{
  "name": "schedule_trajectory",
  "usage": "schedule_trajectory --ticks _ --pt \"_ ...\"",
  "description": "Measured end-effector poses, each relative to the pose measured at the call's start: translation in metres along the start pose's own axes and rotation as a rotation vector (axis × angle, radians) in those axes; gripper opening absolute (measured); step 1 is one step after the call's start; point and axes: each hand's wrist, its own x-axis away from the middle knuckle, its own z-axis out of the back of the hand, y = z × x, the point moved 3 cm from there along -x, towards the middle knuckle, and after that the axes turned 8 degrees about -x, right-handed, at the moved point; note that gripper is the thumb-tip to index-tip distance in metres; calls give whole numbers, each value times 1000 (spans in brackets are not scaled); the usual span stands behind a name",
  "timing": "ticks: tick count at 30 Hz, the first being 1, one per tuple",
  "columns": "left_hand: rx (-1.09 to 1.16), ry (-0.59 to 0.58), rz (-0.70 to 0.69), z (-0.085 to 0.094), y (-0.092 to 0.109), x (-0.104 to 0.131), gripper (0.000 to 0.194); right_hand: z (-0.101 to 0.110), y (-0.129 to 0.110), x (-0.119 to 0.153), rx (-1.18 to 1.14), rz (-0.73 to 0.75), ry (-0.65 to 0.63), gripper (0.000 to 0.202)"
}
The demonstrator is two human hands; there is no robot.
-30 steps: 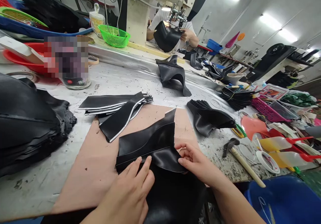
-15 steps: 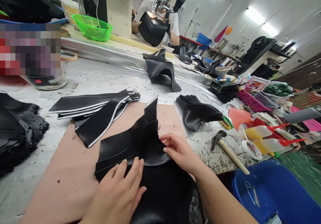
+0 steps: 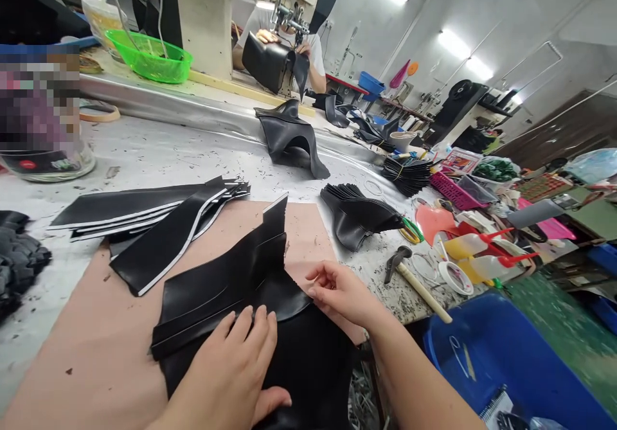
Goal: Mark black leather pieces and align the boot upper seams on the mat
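A black leather piece [image 3: 212, 295] with a folded, stitched-looking strip along its near edge lies over another smooth black leather piece [image 3: 308, 366]. My left hand [image 3: 236, 359] rests flat on them near the strip, fingers stretched and thumb out to the side. At the right corner of the upper piece, my right hand [image 3: 344, 292] has its thumb and curled fingers pinched on the edge. A narrow tab with a pale edge [image 3: 276, 208] sticks up at the far end. Beneath lies a pinkish board [image 3: 87, 353].
White-edged black strips [image 3: 159, 256] are piled at left. A fanned stack of black pieces [image 3: 357, 215] and a hammer [image 3: 419, 282] lie at right. Yellow glue bottles [image 3: 467, 245] stand beyond a blue bin [image 3: 506, 353]. Across the table, a person works at a sewing machine [image 3: 289, 18].
The view has swung to the right, so the table things sit further left. My left thumb has spread a little wider; my right hand stays at the leather's corner.
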Motion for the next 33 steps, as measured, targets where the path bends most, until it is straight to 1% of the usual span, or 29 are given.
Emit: schedule_trajectory --ticks 3,8,11,14,15,16,17,19,20,21,22,25,26,28,30,31,33 --pt "4 -42 -13 1 0 -5 78 3 3 1 -2 -17 -13 16" --pt "33 -95 -16 7 -2 -10 72 1 5 -2 86 21 0 15" --pt "46 -106 -60 6 4 -12 69 1 4 -3 176 64 26 13" --pt "46 -126 -77 2 9 -14 75 0 6 2 271 145 73 13" --pt "45 -145 -76 0 10 -14 78 -2 6 5 327 221 93 13" --pt "45 -167 -74 -1 10 -14 81 -5 5 9 405 341 108 12" --pt "47 -187 -75 -3 10 -15 82 -10 5 15 500 490 119 14" --pt "54 -209 -78 -3 10 -15 82 -21 5 29 700 790 134 23" --pt "59 -210 -77 -2 9 -16 80 -26 5 35 784 890 145 27" --pt "66 -206 -77 -2 9 -16 78 -31 7 40 847 933 156 30" --pt "72 -196 -79 -1 9 -17 77 -34 8 44 900 943 165 31" --pt "50 -113 -84 0 5 -15 73 -38 11 52 1033 911 149 37" --pt "27 -55 -97 0 2 -12 72 -39 12 53 1060 903 134 38" --pt "-20 97 -135 0 -7 0 66 -38 16 56 1087 885 123 40" --pt "-55 241 -145 -4 -22 22 63 -38 18 57 1090 855 113 42" --pt "-71 289 -121 -8 -31 35 62 -38 17 56 1079 823 100 43" --pt "-91 348 -46 -24 -49 65 71 -37 13 51 1013 698 59 44"
